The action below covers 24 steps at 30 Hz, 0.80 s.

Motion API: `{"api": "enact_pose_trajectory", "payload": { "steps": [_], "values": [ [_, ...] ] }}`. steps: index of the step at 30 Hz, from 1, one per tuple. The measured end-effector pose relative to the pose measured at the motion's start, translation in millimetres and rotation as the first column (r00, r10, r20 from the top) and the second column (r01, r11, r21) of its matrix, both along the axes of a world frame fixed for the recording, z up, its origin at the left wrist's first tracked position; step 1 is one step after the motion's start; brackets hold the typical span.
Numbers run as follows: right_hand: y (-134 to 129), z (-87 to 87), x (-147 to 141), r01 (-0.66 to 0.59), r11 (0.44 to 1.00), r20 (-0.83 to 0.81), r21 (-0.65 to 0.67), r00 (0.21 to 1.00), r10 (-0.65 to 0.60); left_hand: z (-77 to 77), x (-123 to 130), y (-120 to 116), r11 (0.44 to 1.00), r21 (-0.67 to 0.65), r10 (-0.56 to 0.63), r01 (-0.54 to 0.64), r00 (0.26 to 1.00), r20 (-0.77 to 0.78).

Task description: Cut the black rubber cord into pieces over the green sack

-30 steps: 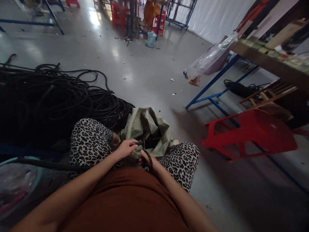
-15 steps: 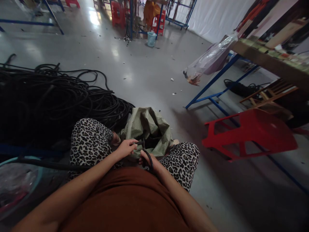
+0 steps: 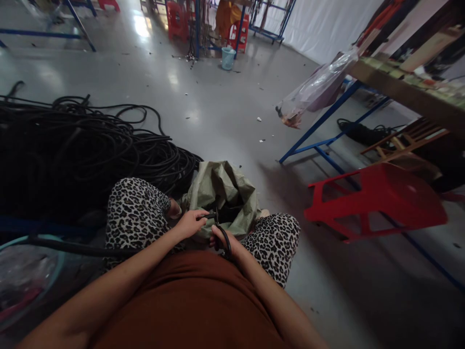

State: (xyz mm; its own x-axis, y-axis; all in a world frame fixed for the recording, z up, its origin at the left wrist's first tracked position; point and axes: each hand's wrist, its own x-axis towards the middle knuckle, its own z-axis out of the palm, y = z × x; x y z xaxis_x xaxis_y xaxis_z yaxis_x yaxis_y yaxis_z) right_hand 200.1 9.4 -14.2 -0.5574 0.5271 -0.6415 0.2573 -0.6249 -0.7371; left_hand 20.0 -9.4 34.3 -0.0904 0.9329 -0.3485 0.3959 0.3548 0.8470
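My left hand (image 3: 191,224) pinches a short black piece (image 3: 208,215) above the near edge of a greenish woven sack (image 3: 247,194). Black-handled scissors (image 3: 225,239) are in my right hand (image 3: 221,238), its fingers wrapped round the handles. The scissors' blades point up toward the end of the black piece. Between my knees the sack stands with its mouth wide, and its inside is dark. A large heap of black cord (image 3: 109,140) lies to the left of the sack.
At the right a red plastic stool (image 3: 403,198) lies near a blue-legged table (image 3: 407,89). A plastic bag (image 3: 319,89) hangs from that table. A turquoise-rimmed tub (image 3: 56,271) is at the lower left. Farther off stands a light blue basket (image 3: 228,59).
The scissors in my right hand have shifted slightly, and their blades look closer together. My left hand has barely moved.
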Motion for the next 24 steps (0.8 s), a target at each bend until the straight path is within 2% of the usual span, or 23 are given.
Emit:
{"api": "enact_pose_trajectory", "payload": {
  "steps": [6,11,18,24],
  "values": [
    [-1.9,3.7,-1.1,0.022,1.000,0.007,-0.005,1.000,-0.022,-2.6,-0.8,0.1,0.996,0.086,-0.027,0.036,0.994,-0.103],
    [-1.8,16.3,-2.1,0.036,0.999,0.063,-0.036,0.997,-0.034,-4.5,-0.5,0.8,0.995,0.092,-0.022,0.030,0.996,-0.086],
    [-0.9,34.4,-3.5,0.038,0.999,0.144,-0.029,0.989,-0.034,-2.1,0.4,1.3,1.000,0.011,0.012,-0.012,1.000,-0.020],
    [-1.7,34.9,-2.5,0.043,0.998,0.146,-0.048,0.989,-0.036,-2.1,-0.3,3.4,0.999,-0.021,0.051,-0.050,0.998,0.036]
  ]
}}
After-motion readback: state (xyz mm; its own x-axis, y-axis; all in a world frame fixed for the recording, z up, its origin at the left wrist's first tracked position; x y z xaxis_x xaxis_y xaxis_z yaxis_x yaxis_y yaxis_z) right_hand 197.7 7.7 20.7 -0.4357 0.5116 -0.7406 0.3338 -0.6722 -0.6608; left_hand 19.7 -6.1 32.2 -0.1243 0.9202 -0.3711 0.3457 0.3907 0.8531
